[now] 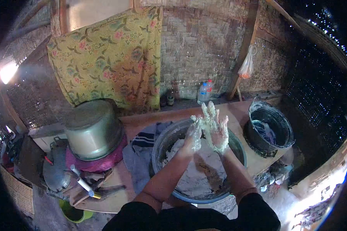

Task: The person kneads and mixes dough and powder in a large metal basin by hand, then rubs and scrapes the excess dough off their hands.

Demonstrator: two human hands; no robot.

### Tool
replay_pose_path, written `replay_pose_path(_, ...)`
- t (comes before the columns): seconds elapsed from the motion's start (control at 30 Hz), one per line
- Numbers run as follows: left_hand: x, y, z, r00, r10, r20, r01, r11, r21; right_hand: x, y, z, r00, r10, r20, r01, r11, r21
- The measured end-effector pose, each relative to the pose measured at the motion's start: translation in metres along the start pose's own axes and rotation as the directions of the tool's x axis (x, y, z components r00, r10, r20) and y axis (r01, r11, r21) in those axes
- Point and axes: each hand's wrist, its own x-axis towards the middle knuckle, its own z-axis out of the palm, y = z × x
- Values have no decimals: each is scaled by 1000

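A large grey-blue basin (157, 158) sits in front of me with pale, floury dough (191, 175) spread inside it. Above its far side I hold both hands up, thickly smeared with wet dough. My right hand (216, 133) has its fingers stretched out and apart. Beside it, my left hand (194, 134) leans inward with its fingers extended, close against the right hand near the thumbs; exactly where they touch is hidden by the smeared dough. Neither hand grips an object.
Right of the basin stands a black bucket (266, 140) with a pale smeared rim. On the left are a grey towel (137, 163) and a large metal pot (90, 133) on pink cloth (100, 164). Water bottles (205, 91) stand by the woven wall; a plastic bag (246, 66) hangs nearby.
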Motion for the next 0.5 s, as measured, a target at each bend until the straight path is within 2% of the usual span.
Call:
replay_pose_path(0.07,2,2,-9,993,28,111,-9,986,-167,0,-7,0,999,30,40,-38,974,224)
replay_pose_path(0.1,5,3,-14,993,26,115,-6,986,-165,-1,-10,1,994,106,19,-100,838,536)
replay_pose_path(0.13,8,4,-18,991,44,125,-29,993,-116,-2,-11,1,983,182,23,-131,604,786)
replay_pose_path(0.17,9,4,-23,989,60,136,-51,996,-67,-3,-13,2,984,176,28,-131,607,784)
replay_pose_path(0.23,-2,9,-23,989,64,131,-58,997,-55,-1,-20,4,991,131,-9,-97,778,621)
replay_pose_path(0.3,1,1,-24,971,184,155,-156,973,-172,-3,-20,5,995,100,-18,-76,845,529)
replay_pose_path(0.33,3,6,-20,971,180,160,-153,974,-168,-2,-12,7,997,47,-53,-60,961,-268)
replay_pose_path(0.37,8,14,-17,962,270,29,-263,953,-152,1,-3,9,999,-17,-36,-25,451,-892)
replay_pose_path(0.4,9,21,-16,929,357,-101,-368,922,-121,2,5,10,998,-50,26,7,-353,-936)
replay_pose_path(0.43,10,23,-20,798,594,-108,-554,792,256,3,9,12,989,-133,65,15,-349,-937)
replay_pose_path(0.47,13,20,-21,795,599,-97,-561,787,257,5,15,13,990,-123,72,25,-350,-936)
replay_pose_path(0.5,14,13,-20,796,598,93,-594,743,308,5,20,13,986,-148,73,34,-251,-967)
